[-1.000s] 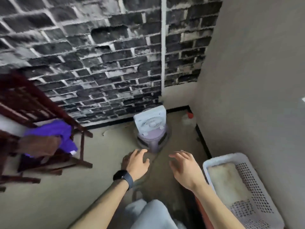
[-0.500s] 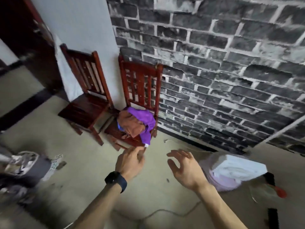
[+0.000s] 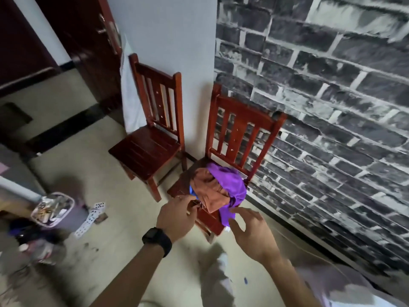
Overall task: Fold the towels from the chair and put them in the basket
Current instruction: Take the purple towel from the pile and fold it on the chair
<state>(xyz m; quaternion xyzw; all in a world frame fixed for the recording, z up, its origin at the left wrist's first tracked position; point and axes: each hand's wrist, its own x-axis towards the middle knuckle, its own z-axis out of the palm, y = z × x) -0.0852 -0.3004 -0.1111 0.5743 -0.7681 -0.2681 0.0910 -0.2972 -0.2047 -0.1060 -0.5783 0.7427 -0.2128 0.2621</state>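
A red-brown wooden chair (image 3: 241, 127) stands against the brick-pattern wall. On its seat lies a crumpled heap: a brown towel (image 3: 210, 191) on top of a purple towel (image 3: 232, 185), with a bit of blue cloth showing at the left. My left hand (image 3: 177, 216), with a black watch on the wrist, reaches to the seat's front edge just left of the heap, fingers apart and empty. My right hand (image 3: 252, 231) hovers open just below the hanging purple corner, holding nothing. The basket is out of view.
A second, bare wooden chair (image 3: 150, 138) stands to the left by the white wall. On the floor at left sit a small bin of clutter (image 3: 52, 209) and scattered playing cards (image 3: 90, 217). A dark door is at upper left.
My view swung left from the basket and fan corner to the chairs. Both hands have moved closer to the towel heap and now nearly touch it.
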